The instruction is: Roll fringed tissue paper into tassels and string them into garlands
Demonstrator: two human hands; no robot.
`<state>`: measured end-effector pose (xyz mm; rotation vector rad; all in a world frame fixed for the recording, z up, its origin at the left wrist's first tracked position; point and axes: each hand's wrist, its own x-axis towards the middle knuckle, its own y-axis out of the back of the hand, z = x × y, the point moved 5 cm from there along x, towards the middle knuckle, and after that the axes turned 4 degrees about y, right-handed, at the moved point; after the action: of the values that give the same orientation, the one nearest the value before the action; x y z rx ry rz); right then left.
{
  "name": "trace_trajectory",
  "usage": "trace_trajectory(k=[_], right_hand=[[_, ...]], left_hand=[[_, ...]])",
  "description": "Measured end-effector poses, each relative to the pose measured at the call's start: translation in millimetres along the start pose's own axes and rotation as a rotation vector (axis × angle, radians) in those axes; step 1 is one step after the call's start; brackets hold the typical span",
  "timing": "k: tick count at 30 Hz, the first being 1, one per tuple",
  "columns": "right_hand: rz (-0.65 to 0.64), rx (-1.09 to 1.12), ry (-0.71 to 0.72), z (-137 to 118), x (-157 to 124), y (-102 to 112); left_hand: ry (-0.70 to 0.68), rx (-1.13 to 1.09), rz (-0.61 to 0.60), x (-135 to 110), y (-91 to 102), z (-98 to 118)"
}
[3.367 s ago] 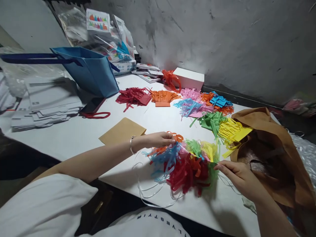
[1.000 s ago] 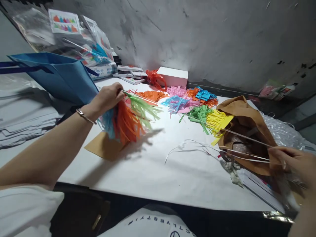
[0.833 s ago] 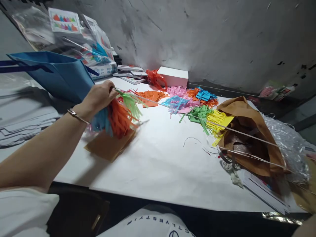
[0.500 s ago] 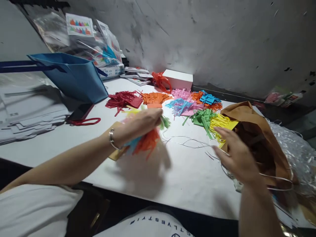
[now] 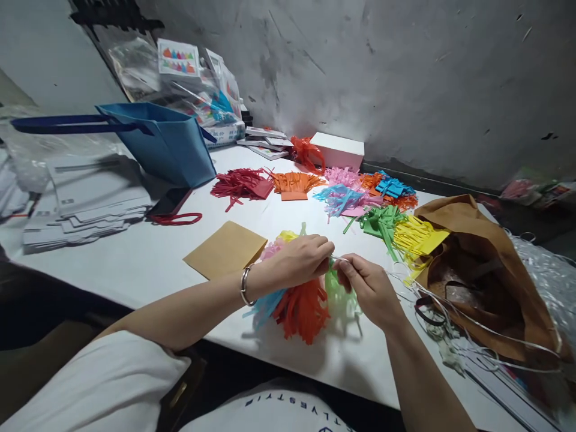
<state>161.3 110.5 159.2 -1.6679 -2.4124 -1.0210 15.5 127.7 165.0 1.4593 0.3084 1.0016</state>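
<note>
My left hand (image 5: 300, 259) is closed around the top of a bunch of coloured paper tassels (image 5: 302, 307); orange, blue, green, pink and yellow fringes hang below it over the white table (image 5: 135, 258). My right hand (image 5: 364, 287) sits just to the right, its fingers pinched on a thin white ribbon (image 5: 454, 318) that runs off toward the brown bag. The two hands almost touch.
Loose tassels lie in a row behind: red (image 5: 240, 183), orange (image 5: 294, 182), light blue (image 5: 339, 198), green (image 5: 382, 221), yellow (image 5: 418, 235). A brown paper bag (image 5: 490, 270) lies at right, a blue tote (image 5: 162, 141) at left, a tan envelope (image 5: 225, 249) nearby, a white box (image 5: 337, 150) by the wall.
My left hand swung the tassel bunch out to the left, then back to the table's near middle. My right hand pulled ribbon far right, then came back beside the left.
</note>
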Motion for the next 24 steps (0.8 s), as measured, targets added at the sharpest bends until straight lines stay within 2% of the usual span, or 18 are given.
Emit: trace_trajectory(k=[3, 5, 7, 10, 13, 16, 20, 22, 24], right_hand=[[-0.027, 0.139, -0.049, 6, -1, -6], [-0.024, 0.201, -0.075, 13, 0, -6], [-0.024, 0.253, -0.098, 20, 0, -2], [-0.017, 0.306, -0.127, 28, -6, 5], [0.008, 0.297, -0.134, 31, -13, 9], [0.059, 0.226, -0.123, 31, -16, 6], [0.009, 0.070, -0.015, 24, -11, -16], [0.019, 0.046, 0.006, 22, -10, -22], [0.058, 0.064, -0.010, 22, -14, -21]], left_hand=[[-0.027, -0.371, -0.031, 2, -3.3, -3], [-0.077, -0.618, -0.107, 3, -7.3, -5], [-0.096, -0.734, -0.193, 4, -12.2, -10], [-0.084, -0.731, -0.252, 4, -15.9, -19], [-0.022, -0.594, -0.152, 2, -10.2, -22], [-0.004, -0.505, -0.058, -2, 0.0, -8], [-0.098, -0.553, -0.130, -5, 7.6, 24], [-0.111, -0.645, -0.114, -6, 12.4, 29], [-0.122, -0.732, -0.018, -9, 18.2, 24]])
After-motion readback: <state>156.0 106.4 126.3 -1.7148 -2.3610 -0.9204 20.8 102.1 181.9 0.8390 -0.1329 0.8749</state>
